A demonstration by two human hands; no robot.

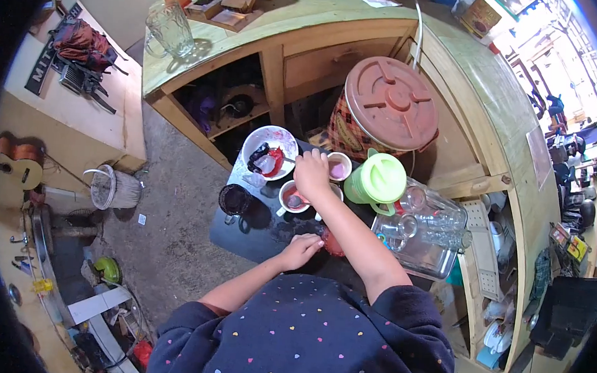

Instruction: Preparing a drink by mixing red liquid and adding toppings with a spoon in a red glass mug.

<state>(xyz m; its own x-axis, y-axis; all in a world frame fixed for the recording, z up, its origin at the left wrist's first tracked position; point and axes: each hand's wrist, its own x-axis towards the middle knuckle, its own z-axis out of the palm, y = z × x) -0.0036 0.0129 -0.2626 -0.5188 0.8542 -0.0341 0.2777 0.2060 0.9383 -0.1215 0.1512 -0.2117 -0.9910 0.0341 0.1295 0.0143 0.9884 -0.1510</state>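
Note:
My right hand [312, 176] grips the handle of a metal spoon [288, 160], which reaches left into a white bowl [248, 139]. In the bowl lie red and dark jelly-like pieces [275, 161] and a clear piece. My left hand [300, 252] is low over the dark tabletop [270, 235], fingertips beside a red-filled container [333, 242] partly hidden by my right forearm; whether they touch it is unclear. Below my right hand, a white cup [284, 193] holds red contents and a spoon [294, 201]. Another white cup is mostly hidden behind my wrist.
A dark-filled glass mug [234, 199] stands left. A pinkish-filled cup [339, 166] and green lidded pitcher [377, 179] stand right, beside a clear tray [443, 267] of glasses. Behind are a plaid cooler jug [350, 123] and wooden counter [297, 22]; a bucket [108, 189] stands left.

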